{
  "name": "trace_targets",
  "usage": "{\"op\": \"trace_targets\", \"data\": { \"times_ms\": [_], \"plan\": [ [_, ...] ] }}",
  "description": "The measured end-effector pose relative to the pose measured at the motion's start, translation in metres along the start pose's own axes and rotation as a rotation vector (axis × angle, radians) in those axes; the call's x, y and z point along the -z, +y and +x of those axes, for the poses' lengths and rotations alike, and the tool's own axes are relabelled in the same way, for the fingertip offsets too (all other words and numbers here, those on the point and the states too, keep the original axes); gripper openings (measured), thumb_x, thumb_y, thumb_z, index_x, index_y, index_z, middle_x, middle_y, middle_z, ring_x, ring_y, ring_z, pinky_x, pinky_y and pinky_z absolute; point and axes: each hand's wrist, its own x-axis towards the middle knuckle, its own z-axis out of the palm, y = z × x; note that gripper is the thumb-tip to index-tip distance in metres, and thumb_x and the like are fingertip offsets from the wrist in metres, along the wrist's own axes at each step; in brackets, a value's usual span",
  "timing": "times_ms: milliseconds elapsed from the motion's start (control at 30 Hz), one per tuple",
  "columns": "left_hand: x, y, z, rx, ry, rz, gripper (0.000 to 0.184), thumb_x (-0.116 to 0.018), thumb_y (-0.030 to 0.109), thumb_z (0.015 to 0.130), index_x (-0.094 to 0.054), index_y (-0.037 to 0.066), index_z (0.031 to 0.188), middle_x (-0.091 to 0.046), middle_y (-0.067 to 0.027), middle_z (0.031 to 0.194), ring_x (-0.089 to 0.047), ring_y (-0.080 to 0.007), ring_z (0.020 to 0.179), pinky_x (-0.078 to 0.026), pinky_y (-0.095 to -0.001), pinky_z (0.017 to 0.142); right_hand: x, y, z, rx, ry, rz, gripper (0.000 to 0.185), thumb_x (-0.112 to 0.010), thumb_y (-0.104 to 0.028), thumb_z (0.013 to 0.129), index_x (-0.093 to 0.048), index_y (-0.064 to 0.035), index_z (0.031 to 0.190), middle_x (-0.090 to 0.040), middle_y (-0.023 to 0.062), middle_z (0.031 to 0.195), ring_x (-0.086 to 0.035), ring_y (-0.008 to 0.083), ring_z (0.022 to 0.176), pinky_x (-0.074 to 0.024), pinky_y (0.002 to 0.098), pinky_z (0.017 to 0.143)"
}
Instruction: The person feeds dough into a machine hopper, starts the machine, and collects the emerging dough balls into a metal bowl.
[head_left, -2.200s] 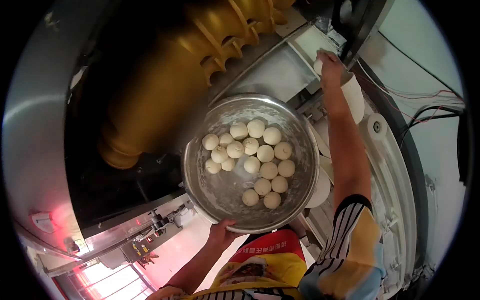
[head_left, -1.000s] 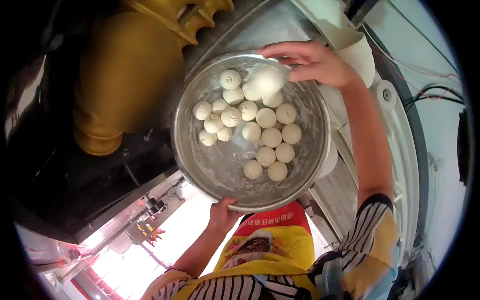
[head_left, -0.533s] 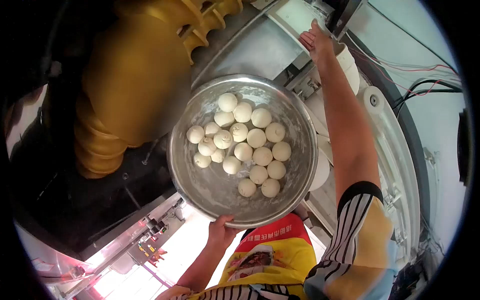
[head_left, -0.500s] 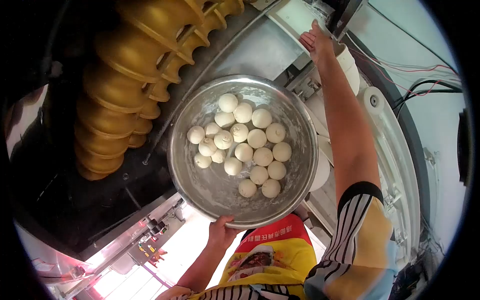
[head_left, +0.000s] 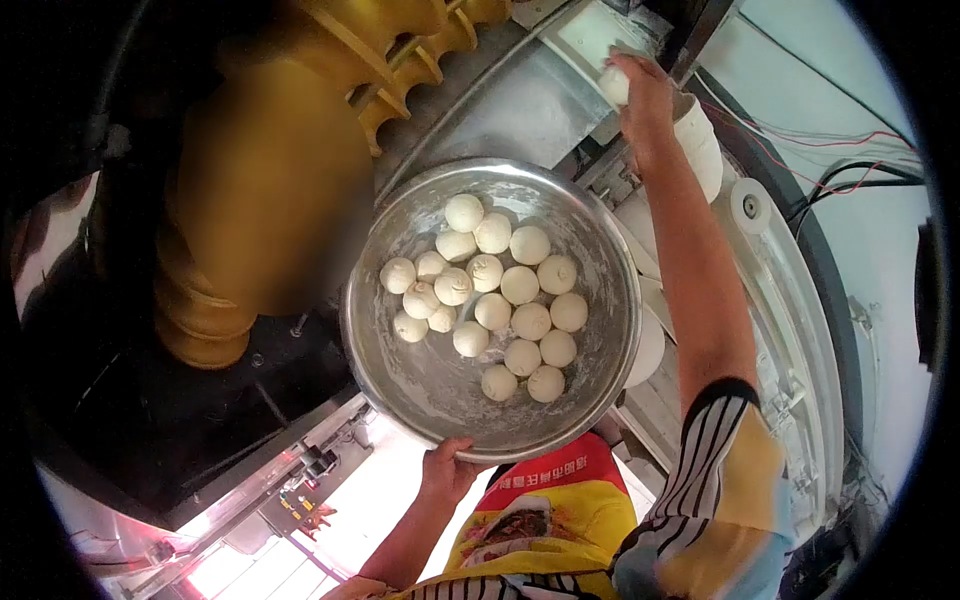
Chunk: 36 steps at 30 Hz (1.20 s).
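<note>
Dough balls (head_left: 519, 285) lie grouped in the round metal bowl (head_left: 410, 385) before us, many touching, some showing pinched tops. Nearest our body is our red and yellow apron (head_left: 545, 500). Our left hand (head_left: 450, 472) grips the bowl's near rim, thumb over the edge, its other fingers mostly hidden beneath. Past the bowl's far right side, our right arm reaches out, and our right hand (head_left: 645, 92) holds one pale ball (head_left: 614, 86), fingers curled round it, over the white channel (head_left: 590, 38). Left of that channel we see a flat metal plate (head_left: 525, 120) and golden spiral rollers (head_left: 345, 45), partly blurred. Red and black wires (head_left: 850, 183) run along the pale wall (head_left: 880, 270) at our far right.
</note>
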Motion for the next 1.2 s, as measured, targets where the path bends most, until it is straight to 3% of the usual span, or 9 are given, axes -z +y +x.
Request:
{"op": "trace_targets", "data": {
  "times_ms": [100,200,300,400,633,933,1033,1100,1200],
  "plan": [
    [-0.006,0.002,0.001,0.032,0.085,0.024,0.059,-0.047,0.001,0.072,-0.018,-0.009,0.123,-0.036,-0.0275,0.121,-0.045,-0.0438,0.107,-0.04,-0.0598,0.088,-0.048,-0.085,-0.071,-0.101,-0.775,-0.133,0.022,-0.045,-0.015,0.085,-0.062,-0.0036,0.095,-0.061,0.0041,0.098,-0.055,0.0116,0.087,-0.0434,0.026,0.076],
    [-0.003,0.004,-0.004,0.044,0.096,0.025,0.058,-0.046,0.0,0.072,-0.019,-0.009,0.123,-0.036,-0.0274,0.121,-0.045,-0.0436,0.107,-0.039,-0.0606,0.088,-0.042,-0.044,-0.037,-0.107,-0.466,-0.445,0.024,-0.048,-0.02,0.085,-0.062,-0.003,0.095,-0.059,0.0042,0.103,-0.056,0.0124,0.087,-0.0433,0.0261,0.077],
    [0.003,0.004,0.002,0.039,0.072,0.023,0.057,-0.045,-0.001,0.073,-0.02,-0.009,0.122,-0.037,-0.0272,0.12,-0.044,-0.0431,0.107,-0.039,-0.0607,0.088,-0.011,-0.002,0.017,-0.13,0.173,0.003,0.043,-0.06,-0.031,0.081,-0.051,0.0015,0.108,-0.058,0.0135,0.099,-0.058,0.0211,0.09,-0.0454,0.0313,0.083],
    [0.0,0.005,-0.001,0.039,0.084,0.043,0.056,-0.045,0.0,0.073,-0.02,-0.008,0.122,-0.038,-0.0267,0.12,-0.044,-0.0425,0.108,-0.039,-0.0604,0.089,0.016,0.026,0.031,-0.408,0.309,0.246,0.05,-0.062,-0.033,0.079,-0.045,0.0002,0.112,-0.055,0.0188,0.099,-0.058,0.0251,0.087,-0.0506,0.0328,0.072],
    [-0.001,0.004,-0.001,0.025,0.015,0.06,0.055,-0.045,0.0,0.073,-0.021,-0.009,0.122,-0.039,-0.0269,0.119,-0.045,-0.0421,0.108,-0.04,-0.0591,0.089,0.02,0.028,0.031,-0.433,0.3,0.334,0.07,-0.064,-0.041,0.076,-0.035,0.0051,0.12,-0.048,0.027,0.108,-0.053,0.0318,0.098,-0.05,0.0375,0.078],
    [0.008,0.001,0.004,0.059,0.037,0.025,0.054,-0.045,0.0,0.073,-0.022,-0.009,0.121,-0.04,-0.0273,0.118,-0.048,-0.0418,0.105,-0.044,-0.0567,0.086,0.029,0.047,0.045,-0.328,0.373,0.034,0.052,-0.069,-0.042,0.07,-0.053,-0.0009,0.098,-0.057,0.0078,0.085,-0.056,0.0196,0.072,-0.0477,0.0294,0.063],
    [-0.003,0.003,0.0,0.057,0.123,0.046,0.054,-0.044,0.0,0.073,-0.021,-0.01,0.121,-0.039,-0.0276,0.118,-0.047,-0.0422,0.105,-0.043,-0.0573,0.087,0.02,0.024,0.034,-0.411,0.419,0.05,0.044,-0.067,-0.028,0.074,-0.055,-0.0006,0.107,-0.058,0.0096,0.1,-0.054,0.0202,0.092,-0.0409,0.0298,0.081],
    [-0.003,0.003,-0.001,0.041,0.092,0.038,0.054,-0.044,0.0,0.073,-0.021,-0.01,0.121,-0.038,-0.0277,0.119,-0.046,-0.0425,0.106,-0.043,-0.0576,0.087,0.006,-0.008,-0.001,0.195,-0.081,-0.439,0.034,-0.063,-0.022,0.076,-0.056,0.0005,0.101,-0.06,0.0093,0.095,-0.055,0.0192,0.087,-0.0425,0.0299,0.079],
    [-0.005,0.004,0.003,0.046,0.089,0.034,0.055,-0.044,0.0,0.074,-0.02,-0.009,0.122,-0.038,-0.0279,0.119,-0.045,-0.0429,0.107,-0.042,-0.0579,0.088,-0.033,-0.058,-0.043,0.105,-0.538,-0.335,0.019,-0.056,-0.009,0.078,-0.058,-0.0015,0.096,-0.059,0.0067,0.088,-0.056,0.0175,0.083,-0.0442,0.0283,0.076]
  ]
}}
